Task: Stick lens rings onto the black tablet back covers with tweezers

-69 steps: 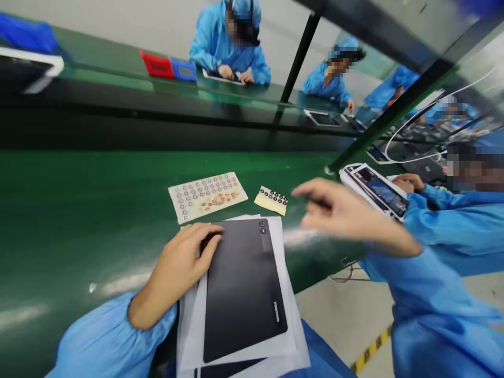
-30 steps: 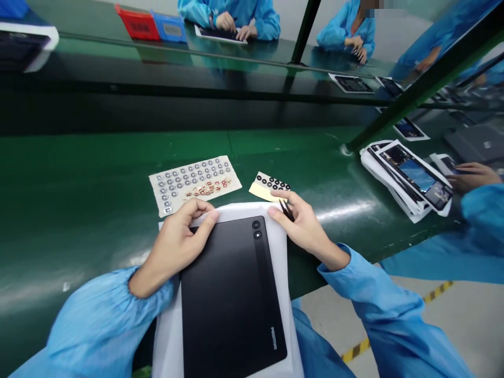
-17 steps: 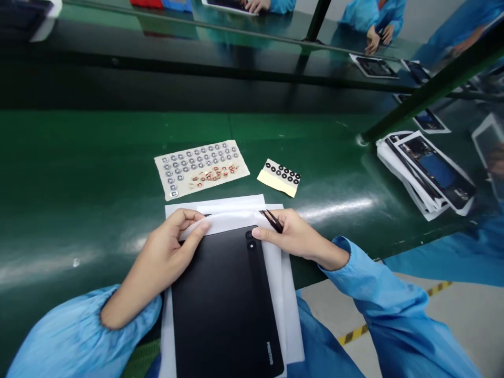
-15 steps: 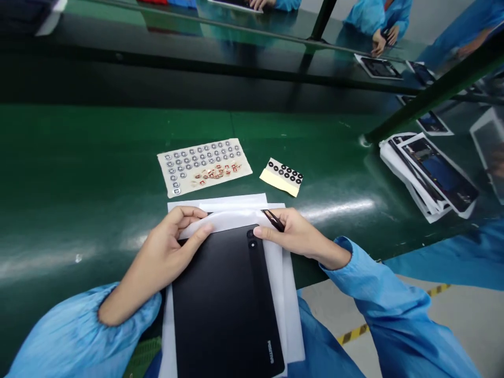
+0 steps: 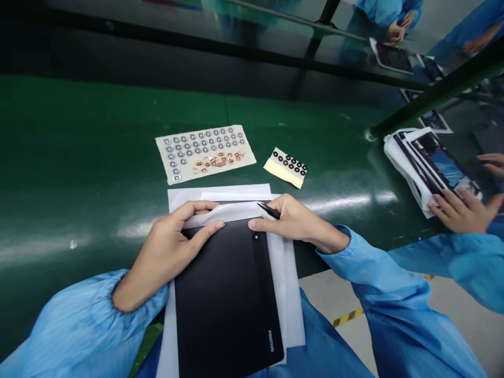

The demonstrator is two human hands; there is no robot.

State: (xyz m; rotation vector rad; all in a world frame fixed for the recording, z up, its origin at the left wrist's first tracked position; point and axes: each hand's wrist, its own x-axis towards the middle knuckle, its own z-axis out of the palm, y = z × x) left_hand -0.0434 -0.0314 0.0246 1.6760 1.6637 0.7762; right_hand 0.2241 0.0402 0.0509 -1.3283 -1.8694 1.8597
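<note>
The left hand point(image 5: 169, 252) pinches the white film point(image 5: 236, 211) at the top edge of the black tablet point(image 5: 224, 299). The right hand point(image 5: 295, 223), closed around black tweezers point(image 5: 269, 210), presses a fingertip on the same film. The tablet lies back-up on white sheets point(image 5: 220, 191) at the near edge of the green desk point(image 5: 79, 157). Just beyond lie a sticker sheet point(image 5: 205, 153) and a yellow strip point(image 5: 286, 168) of black rings.

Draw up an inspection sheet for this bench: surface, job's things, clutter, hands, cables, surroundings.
Surface: green belt, glossy.
Job's things: black tablet back up on white sheets, overhanging the near edge.
Clutter: ring-sticker sheet and small yellow strip of black rings beyond the tablet.
Hands: left hand pinches the white sheets' top fold; right hand holds tweezers, forefinger on the tablet.
Cables: nothing seen.
Surroundings: a co-worker's hand on a tablet stack at right.
</note>
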